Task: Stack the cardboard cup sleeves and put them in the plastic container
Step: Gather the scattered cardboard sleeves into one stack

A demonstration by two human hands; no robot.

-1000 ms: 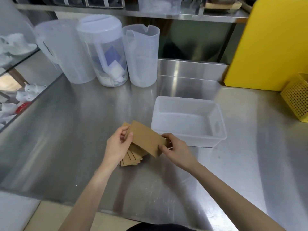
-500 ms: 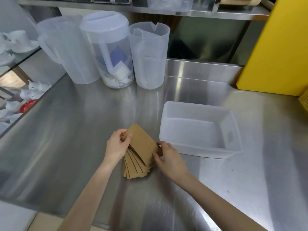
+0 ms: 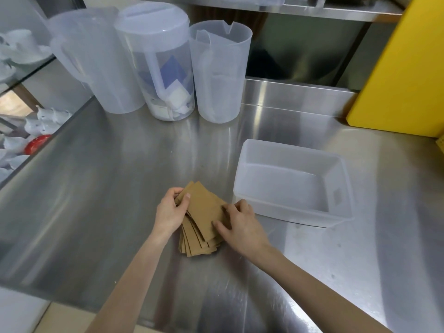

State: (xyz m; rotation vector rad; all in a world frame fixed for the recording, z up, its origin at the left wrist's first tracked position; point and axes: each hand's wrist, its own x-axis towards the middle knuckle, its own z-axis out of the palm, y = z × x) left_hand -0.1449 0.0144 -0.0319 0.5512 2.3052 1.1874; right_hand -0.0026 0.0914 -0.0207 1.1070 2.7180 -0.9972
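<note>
Head view: the pile of cardboard sleeves (image 3: 201,219) lies on the steel bench (image 3: 96,188), fanned out so that the lower edges splay toward the person. The left hand (image 3: 171,211) pinches the pile's far left corner, thumb on top and fingers curled round the edge, so its grip is closed on the sleeves. The right hand (image 3: 240,224) lies over the right side, fingers spread and pressing flat, not clamped round anything. The plastic container (image 3: 242,171) stands just beside the pile on the right, empty and open-topped.

The step in hand looks like squaring the fan into one neat block. To do it well, I would bring both palms to opposite long edges and push inward together, then tap the short edge on the bench so the sleeves settle flush. Pressing down too hard from above would only lock the skew in place.

The sleeves are thin brown card, matt and slightly rough, flattened into tapered panels with a gently curved end; they should slide easily over one another. The bench is brushed steel, smooth and reflective, offering little friction. The container is cloudy translucent plastic, rectangular, with rounded corners and sloping walls.
</note>
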